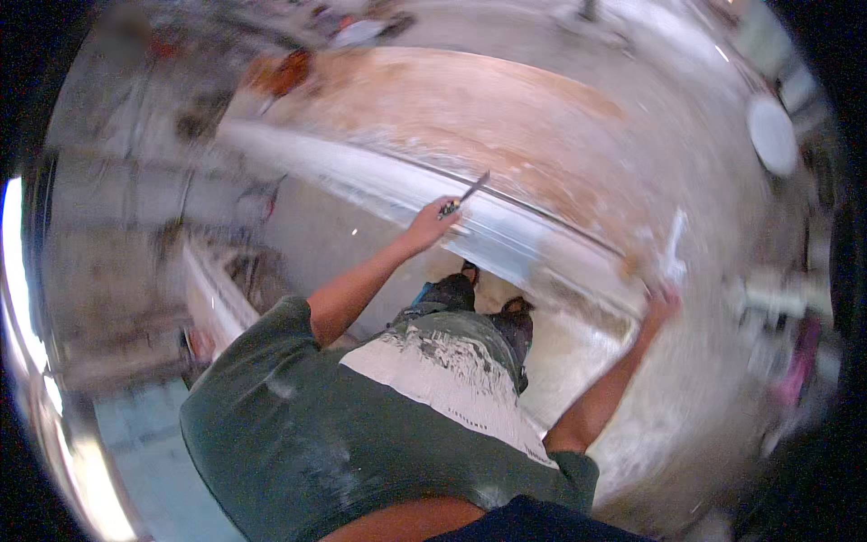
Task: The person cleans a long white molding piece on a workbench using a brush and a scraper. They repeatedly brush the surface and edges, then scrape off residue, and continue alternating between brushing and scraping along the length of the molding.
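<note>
My left hand (433,225) is closed round the patterned handle of a narrow knife-like tool (474,186), its dark blade pointing away and to the right. Under that hand runs a long white strip with a ridged profile (506,237), lying along the near edge of a broad brown work surface (424,95). My right hand (662,303) is at the strip's right end, smeared by motion, so its fingers cannot be made out. Just beyond it lies a blurred white elongated piece (674,246); whether the hand touches it is unclear.
White powder or plaster marks the work surface and floor. An orange-brown object (287,72) sits at the far left corner. A white round item (772,135) and a pink item (797,361) are on the right. A pale panel (217,289) stands at left.
</note>
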`<action>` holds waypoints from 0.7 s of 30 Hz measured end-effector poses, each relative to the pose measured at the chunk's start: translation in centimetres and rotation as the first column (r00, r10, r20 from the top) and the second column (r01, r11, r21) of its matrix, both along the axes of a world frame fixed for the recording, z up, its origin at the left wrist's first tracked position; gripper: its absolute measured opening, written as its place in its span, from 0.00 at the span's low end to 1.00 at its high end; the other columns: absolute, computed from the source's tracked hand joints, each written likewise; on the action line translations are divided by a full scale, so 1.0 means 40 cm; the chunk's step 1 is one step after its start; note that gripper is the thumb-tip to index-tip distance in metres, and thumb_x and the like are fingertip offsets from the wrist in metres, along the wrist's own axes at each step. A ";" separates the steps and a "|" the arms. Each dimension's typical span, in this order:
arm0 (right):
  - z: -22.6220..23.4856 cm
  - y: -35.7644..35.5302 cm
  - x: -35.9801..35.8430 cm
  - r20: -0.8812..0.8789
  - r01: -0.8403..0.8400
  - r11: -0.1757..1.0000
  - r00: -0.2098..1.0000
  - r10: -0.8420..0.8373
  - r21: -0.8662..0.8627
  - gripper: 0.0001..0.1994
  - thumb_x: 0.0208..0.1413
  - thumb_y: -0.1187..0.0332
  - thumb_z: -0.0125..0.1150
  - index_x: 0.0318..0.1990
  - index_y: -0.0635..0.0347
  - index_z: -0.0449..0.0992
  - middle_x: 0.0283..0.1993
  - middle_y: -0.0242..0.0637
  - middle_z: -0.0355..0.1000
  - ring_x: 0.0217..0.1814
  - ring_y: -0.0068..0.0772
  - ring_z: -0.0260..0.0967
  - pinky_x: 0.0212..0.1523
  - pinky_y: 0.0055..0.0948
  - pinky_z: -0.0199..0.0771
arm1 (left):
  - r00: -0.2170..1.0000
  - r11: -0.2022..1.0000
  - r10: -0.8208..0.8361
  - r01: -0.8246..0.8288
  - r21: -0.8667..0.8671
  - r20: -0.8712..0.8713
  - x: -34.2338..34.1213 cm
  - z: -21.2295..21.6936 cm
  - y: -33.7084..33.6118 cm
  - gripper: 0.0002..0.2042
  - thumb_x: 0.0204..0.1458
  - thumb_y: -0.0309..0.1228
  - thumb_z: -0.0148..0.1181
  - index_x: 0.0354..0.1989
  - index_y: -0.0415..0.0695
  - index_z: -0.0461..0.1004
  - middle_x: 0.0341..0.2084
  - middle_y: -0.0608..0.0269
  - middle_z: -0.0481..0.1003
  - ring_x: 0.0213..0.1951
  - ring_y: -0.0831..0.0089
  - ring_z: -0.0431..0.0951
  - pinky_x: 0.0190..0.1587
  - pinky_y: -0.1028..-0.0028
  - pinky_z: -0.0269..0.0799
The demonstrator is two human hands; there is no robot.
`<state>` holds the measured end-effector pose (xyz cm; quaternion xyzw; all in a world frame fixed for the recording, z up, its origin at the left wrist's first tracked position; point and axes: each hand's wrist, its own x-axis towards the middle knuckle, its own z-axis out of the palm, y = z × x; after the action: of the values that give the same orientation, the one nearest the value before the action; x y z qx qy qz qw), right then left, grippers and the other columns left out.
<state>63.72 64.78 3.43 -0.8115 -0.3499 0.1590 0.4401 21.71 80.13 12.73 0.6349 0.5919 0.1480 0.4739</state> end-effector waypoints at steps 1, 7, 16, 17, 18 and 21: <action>0.052 -0.031 0.042 0.103 0.039 0.996 0.994 -0.030 -0.086 0.09 0.51 0.67 0.58 0.34 0.65 0.78 0.32 0.34 0.75 0.32 0.28 0.69 0.35 0.31 0.70 | 0.996 0.996 0.093 -0.093 0.006 0.002 -0.056 -0.014 -0.046 0.19 0.54 0.36 0.58 0.50 0.37 0.70 0.36 0.57 0.74 0.40 0.71 0.72 0.45 0.71 0.68; 0.341 -0.109 0.042 0.321 0.295 0.888 0.929 -0.181 -0.353 0.10 0.50 0.66 0.62 0.31 0.67 0.77 0.34 0.42 0.76 0.35 0.36 0.72 0.37 0.35 0.71 | 0.900 0.898 0.433 -0.435 -0.058 -0.042 -0.329 -0.059 -0.247 0.18 0.53 0.34 0.57 0.50 0.38 0.70 0.37 0.56 0.74 0.40 0.69 0.72 0.47 0.70 0.67; 0.162 0.316 -0.605 0.441 -0.150 0.918 0.841 0.314 -0.367 0.09 0.50 0.71 0.61 0.37 0.66 0.78 0.32 0.38 0.76 0.34 0.30 0.73 0.32 0.29 0.76 | 0.940 0.937 0.329 -0.337 0.093 0.092 -0.645 -0.030 -0.149 0.17 0.54 0.33 0.56 0.52 0.42 0.69 0.39 0.56 0.75 0.41 0.69 0.73 0.48 0.69 0.68; 0.167 0.331 -0.648 0.478 -0.100 0.945 0.843 0.247 -0.312 0.10 0.49 0.70 0.62 0.37 0.66 0.78 0.32 0.39 0.76 0.34 0.31 0.73 0.32 0.29 0.75 | 0.941 0.936 0.319 -0.331 0.119 0.111 -0.711 -0.044 -0.150 0.17 0.54 0.34 0.56 0.52 0.42 0.69 0.39 0.57 0.75 0.41 0.69 0.73 0.48 0.69 0.68; 0.217 0.349 -0.702 0.513 -0.060 0.966 0.838 0.185 -0.251 0.10 0.48 0.69 0.63 0.36 0.67 0.78 0.32 0.39 0.75 0.33 0.31 0.73 0.31 0.29 0.75 | 0.939 0.931 0.317 -0.335 0.147 0.136 -0.779 -0.067 -0.157 0.17 0.54 0.34 0.56 0.52 0.43 0.69 0.39 0.57 0.75 0.40 0.69 0.73 0.47 0.69 0.68; 0.197 0.441 -0.775 0.255 -0.132 0.990 0.960 0.115 0.052 0.12 0.48 0.68 0.63 0.37 0.67 0.77 0.32 0.39 0.75 0.34 0.31 0.73 0.31 0.28 0.74 | 0.884 0.890 0.442 -0.454 0.048 0.155 -0.947 -0.064 -0.131 0.17 0.55 0.36 0.57 0.51 0.43 0.69 0.36 0.57 0.75 0.38 0.70 0.73 0.44 0.70 0.69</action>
<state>32.71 82.44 11.32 -0.7861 -0.4581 0.0698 0.4090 -16.19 74.89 10.18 0.4882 0.6812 0.3218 0.4406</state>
